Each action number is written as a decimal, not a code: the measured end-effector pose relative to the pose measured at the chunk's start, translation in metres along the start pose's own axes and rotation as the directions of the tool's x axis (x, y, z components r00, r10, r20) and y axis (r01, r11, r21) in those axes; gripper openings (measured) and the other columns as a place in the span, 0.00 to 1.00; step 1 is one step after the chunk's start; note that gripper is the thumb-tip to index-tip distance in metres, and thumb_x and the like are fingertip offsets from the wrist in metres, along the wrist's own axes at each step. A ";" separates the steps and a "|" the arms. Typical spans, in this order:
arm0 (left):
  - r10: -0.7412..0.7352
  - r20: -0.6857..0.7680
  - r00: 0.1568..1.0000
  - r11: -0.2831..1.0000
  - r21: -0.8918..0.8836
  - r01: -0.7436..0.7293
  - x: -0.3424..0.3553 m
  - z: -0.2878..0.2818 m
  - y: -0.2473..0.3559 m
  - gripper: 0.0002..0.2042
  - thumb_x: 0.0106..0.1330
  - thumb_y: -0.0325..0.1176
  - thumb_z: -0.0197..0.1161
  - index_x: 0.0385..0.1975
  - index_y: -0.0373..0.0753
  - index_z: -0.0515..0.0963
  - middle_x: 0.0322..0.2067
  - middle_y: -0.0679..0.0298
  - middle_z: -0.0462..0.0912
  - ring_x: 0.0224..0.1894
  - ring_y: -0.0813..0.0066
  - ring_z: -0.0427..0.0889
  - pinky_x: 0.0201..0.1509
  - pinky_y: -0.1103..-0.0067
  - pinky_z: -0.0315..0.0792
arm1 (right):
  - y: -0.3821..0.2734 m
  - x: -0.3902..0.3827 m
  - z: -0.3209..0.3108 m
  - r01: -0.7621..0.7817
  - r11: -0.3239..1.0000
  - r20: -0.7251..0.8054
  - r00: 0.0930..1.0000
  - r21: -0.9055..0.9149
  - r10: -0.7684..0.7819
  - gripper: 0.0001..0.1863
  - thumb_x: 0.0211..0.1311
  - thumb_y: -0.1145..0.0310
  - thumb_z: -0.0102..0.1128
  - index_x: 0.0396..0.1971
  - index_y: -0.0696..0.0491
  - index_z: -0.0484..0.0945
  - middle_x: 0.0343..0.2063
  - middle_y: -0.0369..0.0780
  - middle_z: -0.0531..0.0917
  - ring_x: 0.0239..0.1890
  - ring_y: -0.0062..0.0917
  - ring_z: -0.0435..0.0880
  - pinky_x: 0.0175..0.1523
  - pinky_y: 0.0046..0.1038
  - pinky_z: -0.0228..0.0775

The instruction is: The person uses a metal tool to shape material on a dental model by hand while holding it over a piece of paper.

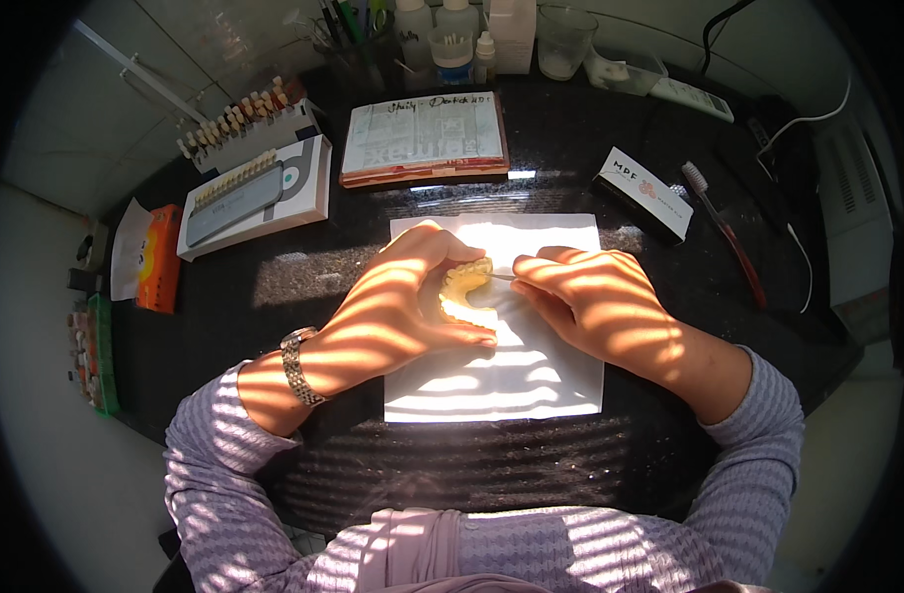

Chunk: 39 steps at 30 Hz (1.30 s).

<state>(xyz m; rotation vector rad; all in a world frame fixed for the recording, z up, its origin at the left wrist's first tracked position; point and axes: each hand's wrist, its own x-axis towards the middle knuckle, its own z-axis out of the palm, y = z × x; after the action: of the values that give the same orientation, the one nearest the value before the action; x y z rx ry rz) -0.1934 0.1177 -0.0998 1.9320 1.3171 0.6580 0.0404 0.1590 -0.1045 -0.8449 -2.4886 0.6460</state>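
Note:
My left hand [390, 296] curls around a pale yellow dental cast [456, 295], a horseshoe-shaped arch of teeth, with the thumb at its near end and the fingers behind its far end. From the right, my right hand [602, 298] pinches a thin metal dental instrument [501, 278]; its tip meets the far end of the arch. Most of the instrument's handle is hidden inside the fingers. Beneath both hands lies a white paper sheet [493, 390], striped with sunlight and shadow.
A thick notebook [424, 138] lies beyond the paper. Tooth shade guides [236, 203] rest on a white box at left, near an orange box [159, 259]. At right are a small black-and-white box [645, 193] and a red-handled toothbrush [733, 242]. Bottles [458, 25] and a glass [565, 44] line the back.

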 end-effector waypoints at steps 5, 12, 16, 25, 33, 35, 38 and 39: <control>-0.012 0.003 1.000 1.000 -0.003 0.012 0.000 -0.001 0.001 0.35 0.40 0.33 0.86 0.49 0.32 0.76 0.46 0.59 0.75 0.51 0.71 0.78 0.58 0.79 0.74 | 0.004 0.003 -0.003 0.047 0.999 0.017 0.999 0.001 -0.047 0.09 0.64 0.69 0.59 0.40 0.56 0.82 0.29 0.47 0.85 0.30 0.38 0.86 0.35 0.33 0.78; -0.006 0.005 1.000 1.000 -0.007 0.006 0.001 0.001 -0.002 0.35 0.40 0.33 0.87 0.49 0.32 0.76 0.46 0.59 0.75 0.51 0.73 0.78 0.57 0.80 0.74 | 0.001 -0.001 -0.003 0.047 0.999 0.005 0.999 0.015 -0.047 0.08 0.64 0.69 0.59 0.38 0.56 0.82 0.28 0.47 0.85 0.29 0.36 0.86 0.34 0.32 0.77; -0.022 -0.006 1.000 0.999 -0.024 0.021 0.001 0.001 0.001 0.33 0.40 0.34 0.86 0.48 0.32 0.76 0.44 0.59 0.76 0.49 0.69 0.78 0.56 0.78 0.74 | 0.004 0.003 -0.003 0.047 0.999 0.037 0.998 -0.013 -0.047 0.08 0.64 0.69 0.59 0.38 0.56 0.82 0.28 0.47 0.84 0.29 0.37 0.86 0.33 0.32 0.77; 0.038 -0.033 0.999 0.998 -0.040 -0.040 0.000 0.003 -0.005 0.31 0.43 0.37 0.83 0.47 0.34 0.77 0.42 0.56 0.76 0.47 0.62 0.78 0.54 0.72 0.74 | -0.001 -0.001 0.001 0.002 1.000 -0.013 1.000 -0.010 -0.002 0.05 0.62 0.70 0.63 0.33 0.56 0.80 0.27 0.43 0.83 0.30 0.38 0.84 0.34 0.34 0.75; 0.037 -0.035 0.999 0.998 -0.051 -0.038 -0.001 0.005 -0.009 0.32 0.42 0.38 0.83 0.47 0.33 0.76 0.42 0.56 0.75 0.47 0.61 0.78 0.53 0.72 0.73 | 0.000 0.003 -0.003 -0.002 0.999 0.046 0.999 -0.046 0.004 0.09 0.63 0.69 0.60 0.39 0.56 0.84 0.27 0.47 0.85 0.29 0.38 0.86 0.33 0.32 0.77; 0.036 -0.024 0.999 0.999 -0.038 -0.037 0.000 0.003 -0.009 0.32 0.42 0.38 0.83 0.47 0.33 0.76 0.42 0.55 0.75 0.47 0.61 0.78 0.53 0.72 0.73 | -0.001 0.000 0.000 0.002 1.000 0.005 1.000 -0.018 -0.002 0.06 0.62 0.70 0.62 0.35 0.56 0.82 0.27 0.45 0.83 0.29 0.39 0.84 0.34 0.34 0.76; 0.048 -0.032 0.998 0.998 -0.028 -0.049 -0.001 0.004 -0.009 0.32 0.42 0.38 0.83 0.47 0.33 0.76 0.42 0.55 0.75 0.47 0.60 0.78 0.53 0.71 0.73 | 0.008 0.000 0.006 0.074 0.997 -0.046 0.996 -0.009 -0.074 0.05 0.61 0.70 0.64 0.34 0.56 0.81 0.27 0.44 0.83 0.29 0.39 0.84 0.34 0.35 0.76; 0.056 -0.037 0.998 0.998 -0.025 -0.057 -0.001 0.004 -0.009 0.32 0.42 0.38 0.83 0.47 0.33 0.76 0.42 0.55 0.75 0.47 0.60 0.78 0.53 0.71 0.73 | 0.011 0.001 0.007 0.107 0.994 -0.064 0.992 -0.012 -0.107 0.05 0.61 0.71 0.64 0.34 0.56 0.81 0.27 0.44 0.83 0.29 0.39 0.84 0.34 0.35 0.76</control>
<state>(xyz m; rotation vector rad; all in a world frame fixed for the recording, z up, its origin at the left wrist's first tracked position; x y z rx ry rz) -0.1956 0.1179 -0.1095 1.9511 1.2731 0.7374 0.0411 0.1657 -0.1156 -0.7180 -2.4610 0.5629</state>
